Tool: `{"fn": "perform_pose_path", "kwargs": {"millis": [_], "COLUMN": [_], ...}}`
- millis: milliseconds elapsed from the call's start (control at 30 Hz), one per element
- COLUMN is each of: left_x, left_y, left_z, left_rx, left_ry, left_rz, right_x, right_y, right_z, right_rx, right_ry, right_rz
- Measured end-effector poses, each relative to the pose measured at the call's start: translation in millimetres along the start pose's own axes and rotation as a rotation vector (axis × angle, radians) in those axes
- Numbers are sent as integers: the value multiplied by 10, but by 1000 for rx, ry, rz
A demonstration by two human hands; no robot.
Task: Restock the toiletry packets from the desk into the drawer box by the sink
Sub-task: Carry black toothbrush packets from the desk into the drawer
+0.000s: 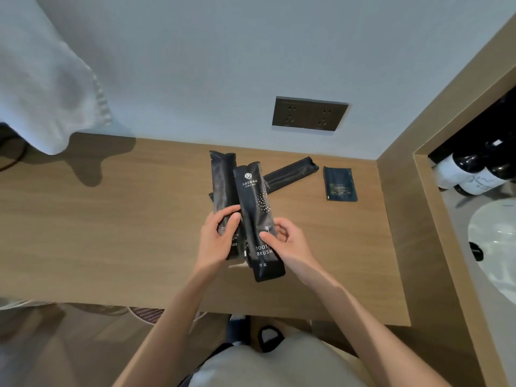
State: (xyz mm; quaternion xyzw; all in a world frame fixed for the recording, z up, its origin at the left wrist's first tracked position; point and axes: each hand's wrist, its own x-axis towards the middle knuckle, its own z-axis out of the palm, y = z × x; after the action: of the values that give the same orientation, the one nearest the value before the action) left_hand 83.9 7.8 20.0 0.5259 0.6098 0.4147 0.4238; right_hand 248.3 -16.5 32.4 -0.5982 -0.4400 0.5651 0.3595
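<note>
Black packets are getting bunched over the near part of the desk (111,219). Left hand (219,240) is curling round the back packet (223,185), thumb across its face. Right hand (290,241) is pinching the front packet (255,208), the one marked toothbrush: thumb on its face, other fingers curled at its right edge. The two are overlapping, fanning apart at the top.

Step, I'm guessing: squaring them into one stack before grabbing the rest. Doing it well means sliding the front one flush onto the back one, ends level, then passing the stack to one hand and freeing the other. Foil is likely slippery, so gripping mid-length beats gripping the tail.

Further back, a third packet (290,171) is lying slanted on the desk, and a flat sachet (340,184) is lying apart to its right; both are waiting. Beyond, a socket (310,114) is sitting in the wall, and a towel (47,79) is hanging far left. Sink (497,241) and bottles (469,174) are showing at right; the drawer box isn't showing.
</note>
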Motion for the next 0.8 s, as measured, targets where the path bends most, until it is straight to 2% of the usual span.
{"fn": "perform_pose_path", "kwargs": {"millis": [167, 433, 533, 600, 800], "left_x": [3, 44, 54, 44, 3], "left_y": [15, -92, -179, -237, -363], "left_z": [-83, -297, -447, -541, -736], "left_rx": [-62, -108, -86, -75, -39], "left_ry": [56, 65, 71, 78, 79], "left_rz": [-131, -195, -208, -205, -213], "right_x": [40, 172, 310, 424, 621], "right_y": [28, 81, 224, 373, 607], "right_z": [111, 196, 226, 294, 551], "right_rx": [-48, -64, -399, -632, -875], "right_ry": [-24, 35, 99, 85, 170], "right_rz": [-47, 7, -19, -22, 86]}}
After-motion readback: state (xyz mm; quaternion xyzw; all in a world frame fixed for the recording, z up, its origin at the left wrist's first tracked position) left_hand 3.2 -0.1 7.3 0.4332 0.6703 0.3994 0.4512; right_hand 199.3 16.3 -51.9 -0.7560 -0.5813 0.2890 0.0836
